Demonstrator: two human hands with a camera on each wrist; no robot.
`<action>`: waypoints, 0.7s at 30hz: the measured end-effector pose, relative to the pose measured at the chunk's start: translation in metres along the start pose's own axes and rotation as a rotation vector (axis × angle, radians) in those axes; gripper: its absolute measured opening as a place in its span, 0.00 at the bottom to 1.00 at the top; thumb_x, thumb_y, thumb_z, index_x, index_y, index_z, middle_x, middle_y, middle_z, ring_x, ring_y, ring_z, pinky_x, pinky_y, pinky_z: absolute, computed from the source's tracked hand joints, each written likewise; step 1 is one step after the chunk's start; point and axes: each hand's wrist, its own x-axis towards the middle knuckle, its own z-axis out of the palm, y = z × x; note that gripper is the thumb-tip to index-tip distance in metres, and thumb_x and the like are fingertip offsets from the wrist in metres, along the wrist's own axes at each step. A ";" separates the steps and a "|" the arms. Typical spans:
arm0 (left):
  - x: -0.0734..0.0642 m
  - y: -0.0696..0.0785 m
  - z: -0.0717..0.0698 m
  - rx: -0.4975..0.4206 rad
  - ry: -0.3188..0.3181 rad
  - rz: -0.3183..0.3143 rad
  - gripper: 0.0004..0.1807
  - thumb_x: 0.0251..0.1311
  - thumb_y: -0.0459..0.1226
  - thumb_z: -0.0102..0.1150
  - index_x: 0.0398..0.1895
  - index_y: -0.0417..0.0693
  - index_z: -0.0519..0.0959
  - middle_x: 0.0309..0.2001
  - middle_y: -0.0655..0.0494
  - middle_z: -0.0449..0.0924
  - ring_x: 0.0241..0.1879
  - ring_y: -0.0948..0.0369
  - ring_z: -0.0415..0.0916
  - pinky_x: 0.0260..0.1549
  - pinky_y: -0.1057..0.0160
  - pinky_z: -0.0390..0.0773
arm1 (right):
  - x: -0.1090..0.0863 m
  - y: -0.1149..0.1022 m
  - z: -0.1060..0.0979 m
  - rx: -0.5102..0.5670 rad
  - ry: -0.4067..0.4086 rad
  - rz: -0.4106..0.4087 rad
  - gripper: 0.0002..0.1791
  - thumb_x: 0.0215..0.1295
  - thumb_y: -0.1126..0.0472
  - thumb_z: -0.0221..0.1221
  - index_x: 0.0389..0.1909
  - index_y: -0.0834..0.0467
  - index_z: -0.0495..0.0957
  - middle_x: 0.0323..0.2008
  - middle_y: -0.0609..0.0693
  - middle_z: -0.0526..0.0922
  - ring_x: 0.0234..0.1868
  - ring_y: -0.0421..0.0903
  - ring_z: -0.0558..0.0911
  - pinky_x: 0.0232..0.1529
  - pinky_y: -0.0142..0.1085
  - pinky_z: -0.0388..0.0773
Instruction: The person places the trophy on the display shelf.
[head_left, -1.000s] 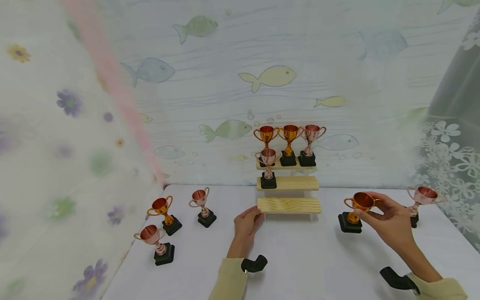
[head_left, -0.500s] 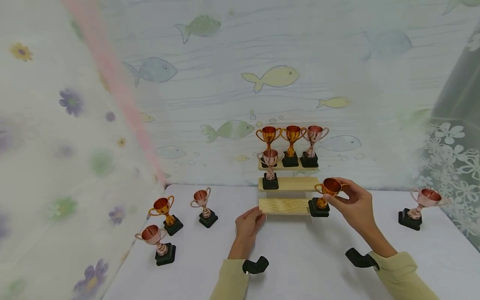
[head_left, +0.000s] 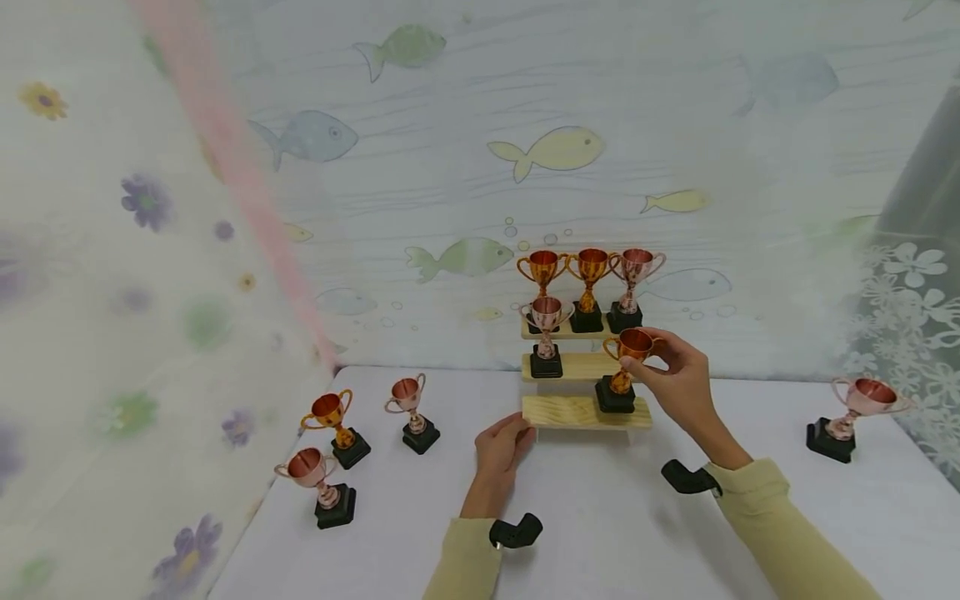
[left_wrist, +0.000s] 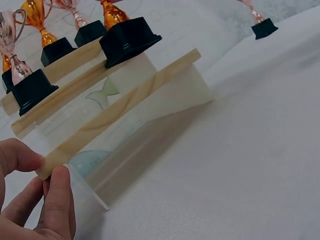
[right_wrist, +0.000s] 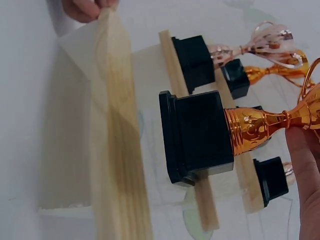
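Observation:
My right hand holds a gold trophy cup by its bowl and handle, thumb at the front. The trophy's black base hangs in the air above the lowest step in the right wrist view. With thumb and fingers, my left hand pinches the left end of the lowest step of a three-step wooden stand. A rose-gold trophy stands at the left of the middle step. Along the top step are a gold trophy, a second gold trophy and a pink trophy.
At the left of the white table stand a pink trophy, a gold one and another pink one. One more pink trophy is at the far right. A fish-patterned curtain hangs behind the stand.
My right hand has carried the gold trophy leftward and up from the right of the table to above the stand. The left hand keeps its hold on the lowest step.

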 end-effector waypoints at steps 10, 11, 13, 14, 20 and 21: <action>-0.002 0.001 0.001 0.002 -0.003 0.005 0.19 0.61 0.26 0.63 0.55 0.26 0.79 0.42 0.44 0.83 0.37 0.61 0.83 0.43 0.66 0.86 | 0.015 -0.008 0.009 0.023 0.009 -0.014 0.24 0.61 0.75 0.66 0.59 0.72 0.75 0.47 0.37 0.82 0.45 0.34 0.83 0.41 0.24 0.84; -0.002 0.001 0.000 0.000 -0.007 0.006 0.19 0.61 0.26 0.63 0.55 0.26 0.78 0.42 0.44 0.83 0.37 0.61 0.83 0.43 0.67 0.86 | 0.017 -0.008 0.010 0.030 0.008 -0.015 0.24 0.61 0.76 0.66 0.59 0.72 0.76 0.47 0.38 0.82 0.45 0.34 0.83 0.41 0.24 0.84; -0.003 0.001 0.001 -0.004 -0.011 0.006 0.19 0.61 0.25 0.63 0.56 0.25 0.78 0.42 0.44 0.83 0.37 0.61 0.83 0.43 0.67 0.86 | 0.021 -0.008 0.014 0.039 0.002 -0.014 0.24 0.61 0.76 0.66 0.59 0.72 0.76 0.48 0.38 0.82 0.45 0.34 0.83 0.41 0.25 0.85; -0.003 0.001 0.001 -0.004 -0.011 0.007 0.19 0.61 0.26 0.63 0.56 0.25 0.78 0.41 0.45 0.83 0.37 0.62 0.83 0.42 0.67 0.86 | 0.022 -0.007 0.016 0.039 -0.003 -0.013 0.24 0.61 0.76 0.66 0.59 0.72 0.76 0.48 0.38 0.82 0.45 0.34 0.83 0.41 0.25 0.84; -0.002 0.002 0.000 -0.002 -0.006 -0.001 0.20 0.61 0.26 0.63 0.56 0.27 0.79 0.42 0.45 0.83 0.37 0.62 0.83 0.43 0.67 0.86 | 0.031 -0.001 0.025 0.031 -0.033 0.009 0.25 0.61 0.71 0.69 0.60 0.68 0.77 0.48 0.40 0.81 0.45 0.34 0.83 0.41 0.25 0.85; -0.001 0.002 0.000 -0.001 -0.004 -0.003 0.19 0.61 0.26 0.63 0.56 0.27 0.79 0.43 0.44 0.83 0.38 0.62 0.83 0.43 0.67 0.86 | 0.032 0.001 0.026 0.032 -0.040 0.014 0.25 0.61 0.71 0.69 0.60 0.68 0.77 0.47 0.41 0.81 0.45 0.34 0.83 0.41 0.25 0.85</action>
